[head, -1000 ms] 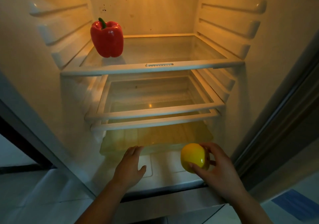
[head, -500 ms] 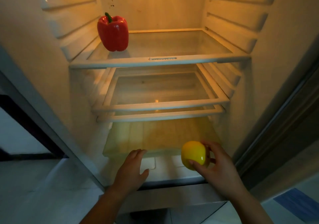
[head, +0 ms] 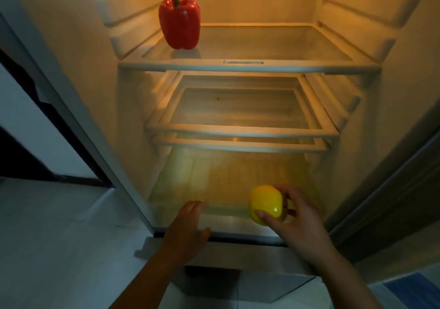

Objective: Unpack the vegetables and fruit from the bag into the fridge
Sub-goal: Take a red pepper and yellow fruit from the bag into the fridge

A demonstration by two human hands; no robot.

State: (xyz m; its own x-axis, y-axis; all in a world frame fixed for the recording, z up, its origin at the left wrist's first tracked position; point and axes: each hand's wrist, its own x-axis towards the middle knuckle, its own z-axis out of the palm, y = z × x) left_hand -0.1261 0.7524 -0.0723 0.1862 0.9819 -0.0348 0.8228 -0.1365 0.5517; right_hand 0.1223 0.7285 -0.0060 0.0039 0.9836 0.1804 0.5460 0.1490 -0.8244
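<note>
Head view: the fridge (head: 392,99) stands open and lit from inside with a warm yellow glow. On its top shelf (head: 250,66), in the left back corner, a red pepper (head: 179,22) stands upright with its green stem pointing up, close to the fridge's left wall. The pepper is the only thing on that shelf. Below it, two more glass shelves (head: 240,130) sit close one above the other in the middle of the fridge. At the bottom of the fridge there is a clear drawer (head: 214,177), seen from above through its see-through cover.

The right hand (head: 300,223) is at the bottom front of the fridge, on its right side, just above the front edge of the drawer. Its fingers and thumb are curled round a yellow fruit (head: 264,203), smooth and shiny; the thumb presses on the near side and the fingers wrap the far side. The fruit is off the surface, held in the air.

The left hand (head: 188,230) reaches to the bottom front of the fridge on its left side, palm down, fingers straight and together, thumb spread, holding nothing. Whether its fingertips touch the drawer's front I cannot tell.

Left of the fridge lies a pale floor (head: 59,237).
</note>
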